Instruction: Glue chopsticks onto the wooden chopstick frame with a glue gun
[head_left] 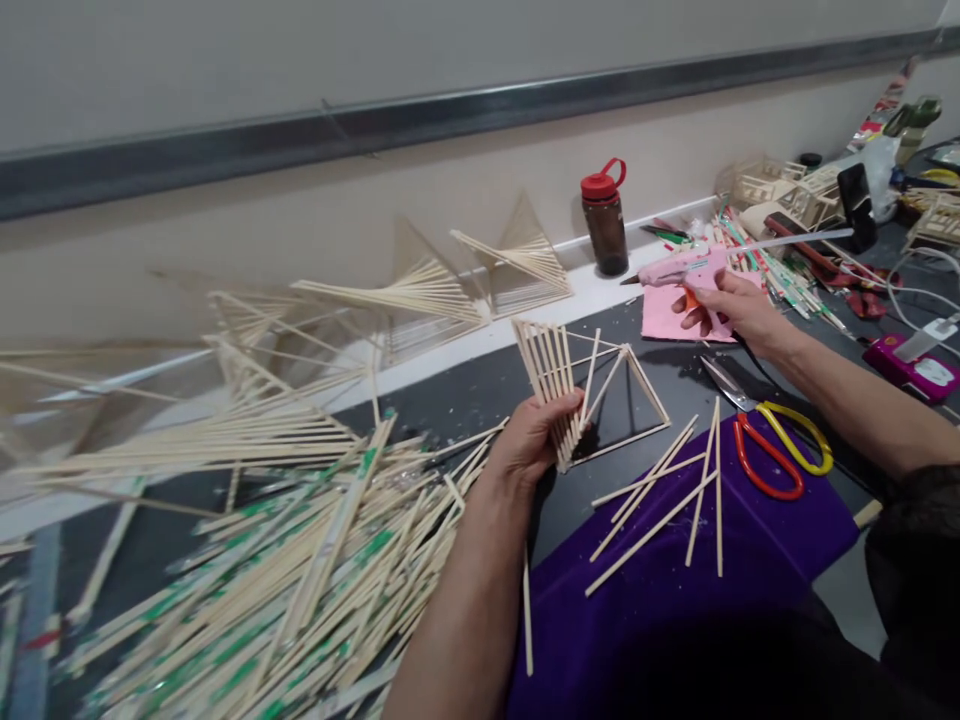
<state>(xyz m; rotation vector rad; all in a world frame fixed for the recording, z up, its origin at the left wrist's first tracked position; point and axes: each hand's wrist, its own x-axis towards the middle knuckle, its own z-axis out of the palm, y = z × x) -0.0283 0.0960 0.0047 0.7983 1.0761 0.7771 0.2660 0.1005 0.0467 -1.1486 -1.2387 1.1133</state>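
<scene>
My left hand (536, 435) pinches a small frame of thin wooden sticks (551, 365) between thumb and fingers. One side of the frame is a fan of sticks set side by side; the other is an open triangle reaching right. To the right, my right hand (731, 305) has its fingers curled round the handle of a pink hot glue gun (667, 270) with an orange trigger. Its nozzle points left, and a long glue stick (795, 240) juts from its back. Below the gun lies a pink sheet (660, 318).
Scissors (750, 410) with red and yellow handles and several loose sticks (652, 530) lie on purple cloth (780, 530). A heap of sticks (300, 570) covers the left. Fanned stick models (427, 290) and a red-lidded bottle (604, 225) stand along the wall. A purple device (911, 368) sits right.
</scene>
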